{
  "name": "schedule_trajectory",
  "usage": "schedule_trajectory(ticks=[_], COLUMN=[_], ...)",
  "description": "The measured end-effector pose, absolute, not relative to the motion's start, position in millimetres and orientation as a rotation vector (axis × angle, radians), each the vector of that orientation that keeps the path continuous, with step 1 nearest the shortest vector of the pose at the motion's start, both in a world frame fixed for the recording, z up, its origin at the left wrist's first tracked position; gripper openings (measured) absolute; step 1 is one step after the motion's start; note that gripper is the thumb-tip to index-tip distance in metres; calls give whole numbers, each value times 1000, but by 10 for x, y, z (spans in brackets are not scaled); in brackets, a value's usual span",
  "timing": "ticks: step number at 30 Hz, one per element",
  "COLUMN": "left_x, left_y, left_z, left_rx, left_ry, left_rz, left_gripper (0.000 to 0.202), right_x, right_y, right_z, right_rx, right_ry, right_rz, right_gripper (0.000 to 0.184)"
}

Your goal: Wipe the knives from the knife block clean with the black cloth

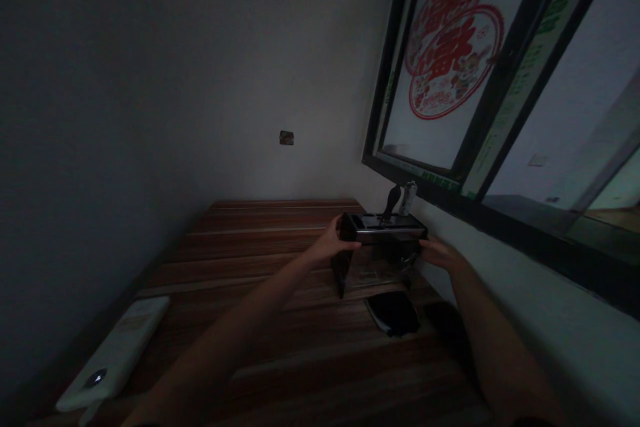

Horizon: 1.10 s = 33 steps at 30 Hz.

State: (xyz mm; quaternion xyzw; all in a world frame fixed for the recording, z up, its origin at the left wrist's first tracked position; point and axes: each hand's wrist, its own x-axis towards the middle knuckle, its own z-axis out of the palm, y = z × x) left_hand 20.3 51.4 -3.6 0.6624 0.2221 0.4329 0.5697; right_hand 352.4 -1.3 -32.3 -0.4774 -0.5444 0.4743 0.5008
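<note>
In dim light both my arms reach over a brown wooden table (280,240). My left hand (334,240) grips the left end of a dark box-like holder (383,230) with a glossy top rim. My right hand (440,255) holds its right end near the wall. The holder is lifted a little above the table, and its clear lower part shows the wood through it. Two slim objects (400,200) stand up from its top; I cannot make out what they are. A flat black item (393,312) lies on the table just below the holder.
A white oblong device (120,350) with a round dark button lies at the table's left front. A grey wall stands behind and left. On the right a dark-framed window (500,80) carries a red paper cutting (453,47).
</note>
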Motion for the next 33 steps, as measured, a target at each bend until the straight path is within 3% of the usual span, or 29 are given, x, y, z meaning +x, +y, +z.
schedule_trajectory(ticks=[8, 18, 33], left_x=[225, -62, -1584], left_y=[537, 605, 834], left_z=[-73, -13, 356], left_rx=[1546, 1607, 1777], left_ry=[526, 569, 664], left_rz=[1101, 1099, 1016], left_gripper=[98, 90, 84], right_x=[3538, 3281, 1846], right_y=[7, 28, 451], right_z=[-377, -139, 151], right_rx=[-1220, -1137, -944], right_ry=[-1300, -1393, -1484], right_rz=[994, 989, 939], right_gripper=[42, 53, 62])
